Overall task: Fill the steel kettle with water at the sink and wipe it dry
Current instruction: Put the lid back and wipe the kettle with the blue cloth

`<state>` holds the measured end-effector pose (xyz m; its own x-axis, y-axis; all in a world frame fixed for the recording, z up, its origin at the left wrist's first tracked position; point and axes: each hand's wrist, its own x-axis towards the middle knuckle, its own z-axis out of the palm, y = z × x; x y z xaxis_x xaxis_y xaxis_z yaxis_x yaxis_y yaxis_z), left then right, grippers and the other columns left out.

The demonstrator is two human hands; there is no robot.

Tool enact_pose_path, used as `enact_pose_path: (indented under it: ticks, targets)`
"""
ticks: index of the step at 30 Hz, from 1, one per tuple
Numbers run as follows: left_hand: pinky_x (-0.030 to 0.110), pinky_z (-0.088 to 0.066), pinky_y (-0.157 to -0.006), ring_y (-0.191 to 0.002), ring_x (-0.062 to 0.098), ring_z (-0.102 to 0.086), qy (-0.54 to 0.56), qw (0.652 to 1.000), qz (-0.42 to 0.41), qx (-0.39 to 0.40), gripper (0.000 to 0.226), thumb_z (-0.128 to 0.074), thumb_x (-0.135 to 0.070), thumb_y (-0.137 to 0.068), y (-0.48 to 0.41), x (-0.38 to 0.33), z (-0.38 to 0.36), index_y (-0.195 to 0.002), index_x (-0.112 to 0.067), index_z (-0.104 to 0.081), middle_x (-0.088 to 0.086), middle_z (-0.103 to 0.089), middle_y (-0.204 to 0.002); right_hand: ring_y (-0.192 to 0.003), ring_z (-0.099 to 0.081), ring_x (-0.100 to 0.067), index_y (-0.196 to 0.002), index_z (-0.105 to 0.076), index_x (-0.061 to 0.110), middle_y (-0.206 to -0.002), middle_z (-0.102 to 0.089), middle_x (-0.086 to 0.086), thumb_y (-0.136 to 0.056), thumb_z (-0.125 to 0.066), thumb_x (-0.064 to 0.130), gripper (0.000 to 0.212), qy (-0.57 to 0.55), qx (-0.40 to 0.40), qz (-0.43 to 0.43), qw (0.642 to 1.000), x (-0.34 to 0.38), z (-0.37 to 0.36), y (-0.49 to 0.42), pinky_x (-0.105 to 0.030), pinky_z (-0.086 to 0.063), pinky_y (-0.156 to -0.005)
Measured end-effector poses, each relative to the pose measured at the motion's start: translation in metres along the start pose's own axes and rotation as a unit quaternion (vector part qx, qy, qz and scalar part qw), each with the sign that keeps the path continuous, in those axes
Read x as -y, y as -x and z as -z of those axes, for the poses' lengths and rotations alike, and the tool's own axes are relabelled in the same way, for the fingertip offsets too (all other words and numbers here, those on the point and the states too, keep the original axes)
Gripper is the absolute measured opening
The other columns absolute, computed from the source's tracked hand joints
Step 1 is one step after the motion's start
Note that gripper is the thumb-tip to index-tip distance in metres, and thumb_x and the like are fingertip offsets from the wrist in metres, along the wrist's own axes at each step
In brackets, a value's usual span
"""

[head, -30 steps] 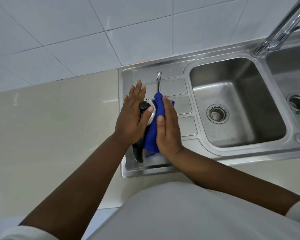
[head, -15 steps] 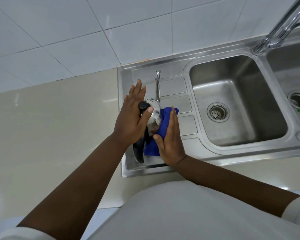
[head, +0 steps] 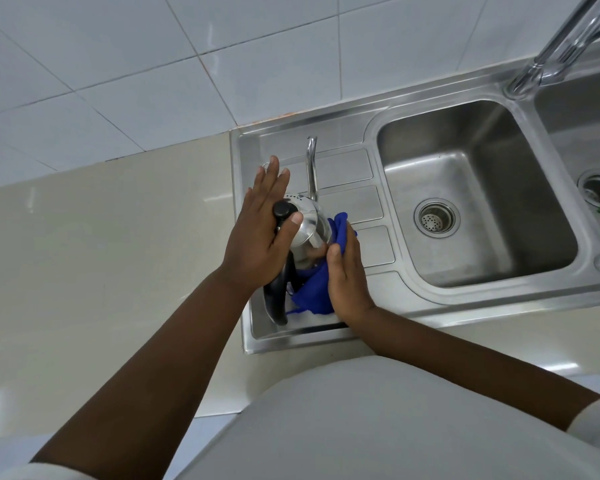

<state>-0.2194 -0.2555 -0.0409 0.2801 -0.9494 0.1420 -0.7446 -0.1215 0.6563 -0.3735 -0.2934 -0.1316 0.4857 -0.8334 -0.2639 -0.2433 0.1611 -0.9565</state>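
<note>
The steel kettle [head: 309, 230] stands on the ribbed drainboard [head: 347, 168] left of the sink basin. It has a black lid knob, a thin curved spout pointing away from me and a black handle [head: 279, 292] pointing toward me. My left hand [head: 260, 233] lies flat on the lid, fingers stretched out, thumb beside the knob. My right hand [head: 347, 275] presses a blue cloth [head: 317, 289] against the kettle's right side, low on the body.
The sink basin [head: 475, 188] with its round drain lies to the right, and a second basin [head: 589, 133] beyond it. The tap [head: 565, 39] rises at the top right. Beige counter [head: 101, 254] spreads to the left, white wall tiles behind.
My right hand has slid the blue cloth from the top of the kettle down its right side, uncovering the shiny lid and shoulder. My left hand has stayed on the lid.
</note>
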Motion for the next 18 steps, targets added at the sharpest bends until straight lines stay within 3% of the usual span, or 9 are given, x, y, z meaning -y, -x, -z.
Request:
enact_pose_path:
  ticks: [2,6,10,13,18]
  targets:
    - [0.056,-0.016,-0.120,-0.152,0.020,-0.004,0.001,1.000,-0.003,-0.002,0.060,-0.037,-0.038,-0.101,0.000,0.000,0.000,-0.154,-0.012,-0.023,0.006,-0.011,-0.164,-0.123,-0.044,0.013,-0.151,-0.030,0.031,-0.142,-0.044,0.013,-0.097,-0.023,0.058,0.061,-0.036,0.003,-0.016,0.999,0.010,0.004,-0.008,-0.011,-0.034,-0.101]
    - [0.057,-0.016,-0.120,-0.152,0.021,-0.003,-0.003,1.000,0.001,0.003,0.061,-0.036,-0.039,-0.101,-0.001,0.000,0.000,-0.154,-0.012,-0.023,0.006,-0.011,-0.164,-0.118,-0.061,-0.015,-0.124,-0.060,0.041,-0.124,-0.066,0.004,-0.095,-0.023,0.071,0.056,-0.060,0.033,-0.079,0.995,0.018,0.017,-0.036,-0.037,-0.045,-0.107]
    - [0.056,-0.015,-0.120,-0.152,0.020,-0.003,-0.006,1.000,0.006,0.006,0.061,-0.037,-0.038,-0.100,-0.002,-0.003,0.002,-0.154,-0.012,-0.023,0.006,-0.011,-0.164,-0.116,-0.062,-0.017,-0.127,-0.062,0.038,-0.125,-0.068,0.001,-0.069,-0.018,0.095,0.092,-0.015,0.093,-0.138,0.986,0.036,0.027,-0.060,-0.045,-0.045,-0.109]
    - [0.055,-0.011,-0.122,-0.152,0.017,0.000,-0.015,1.000,0.022,0.015,0.065,-0.035,-0.043,-0.099,-0.003,-0.005,0.005,-0.155,-0.015,-0.020,0.002,-0.008,-0.165,-0.117,-0.061,-0.017,-0.128,-0.062,0.037,-0.127,-0.067,0.001,-0.069,-0.019,0.095,0.094,-0.013,0.100,-0.144,0.984,0.045,0.029,-0.059,-0.045,-0.044,-0.109]
    - [0.046,0.003,-0.122,-0.151,0.016,0.012,-0.064,0.990,0.120,0.038,0.074,-0.032,-0.060,-0.094,-0.009,-0.011,0.008,-0.156,-0.026,-0.011,-0.009,0.005,-0.164,-0.109,-0.061,-0.010,-0.102,-0.062,0.042,-0.113,-0.066,0.010,-0.097,-0.026,0.068,0.045,-0.050,0.070,-0.098,0.991,0.050,0.024,-0.035,-0.044,-0.045,-0.107]
